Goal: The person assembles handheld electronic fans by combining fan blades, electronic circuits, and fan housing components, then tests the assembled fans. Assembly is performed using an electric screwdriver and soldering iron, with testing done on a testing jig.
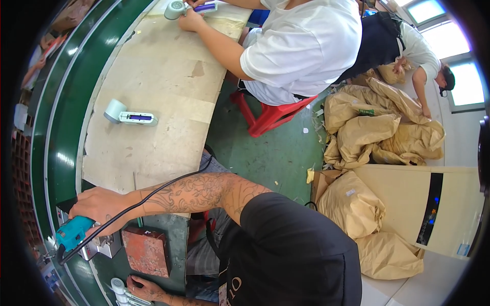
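My right hand [99, 211] is wrapped round a teal corded power tool [74, 234] at the left edge of the workbench. Its black cable [176, 179] loops over my forearm. Close under the tool is a small metal fixture [108, 246], partly covered by my hand. At the lower left, my left hand [145, 289] has its fingers curled against a pale handheld fan [122, 297]; part of the grip is hidden. Another round pale fan head [118, 284] sits beside it. Between my hands lies a worn reddish block [145, 252].
One pale handheld fan [133, 118] lies on the cardboard-covered bench [168, 71]. A co-worker in white [301, 46] holds another fan [176, 9] at the far end. A green conveyor [64, 127] runs along the left. Red stool [270, 117] and brown sacks [367, 135] stand right.
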### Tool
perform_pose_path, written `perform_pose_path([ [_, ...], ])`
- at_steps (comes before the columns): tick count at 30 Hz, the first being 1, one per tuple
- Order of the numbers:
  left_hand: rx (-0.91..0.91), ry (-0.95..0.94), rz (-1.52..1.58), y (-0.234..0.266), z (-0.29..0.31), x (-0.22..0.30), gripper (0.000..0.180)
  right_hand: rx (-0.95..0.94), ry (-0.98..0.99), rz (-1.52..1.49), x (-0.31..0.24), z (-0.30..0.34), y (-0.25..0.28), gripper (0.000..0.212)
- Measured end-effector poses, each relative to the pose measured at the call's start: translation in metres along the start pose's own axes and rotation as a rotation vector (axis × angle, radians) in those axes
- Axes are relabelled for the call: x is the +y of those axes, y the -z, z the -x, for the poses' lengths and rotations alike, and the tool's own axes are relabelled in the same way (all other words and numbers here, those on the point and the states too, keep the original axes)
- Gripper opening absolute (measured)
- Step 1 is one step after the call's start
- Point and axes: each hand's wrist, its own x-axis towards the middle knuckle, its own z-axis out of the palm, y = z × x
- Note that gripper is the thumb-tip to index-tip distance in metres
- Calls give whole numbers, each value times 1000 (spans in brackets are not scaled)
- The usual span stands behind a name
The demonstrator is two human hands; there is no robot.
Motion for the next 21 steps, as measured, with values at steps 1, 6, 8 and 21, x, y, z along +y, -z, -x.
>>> perform_pose_path([
  [1,-10,4,2,5,2,-5,28,-22,-18,-14,-3,-1,-1,55],
  [6,36,-55,111,-12,3,-5,20,-30,-85,-4,-5,4,10,55],
  [8,16,-24,111,-5,7,-4,20,-80,-143,-12,-8,6,8,56],
  [21,288,258,465,19,-10,60,23,-130,-390,-112,-38,-16,32,49],
])
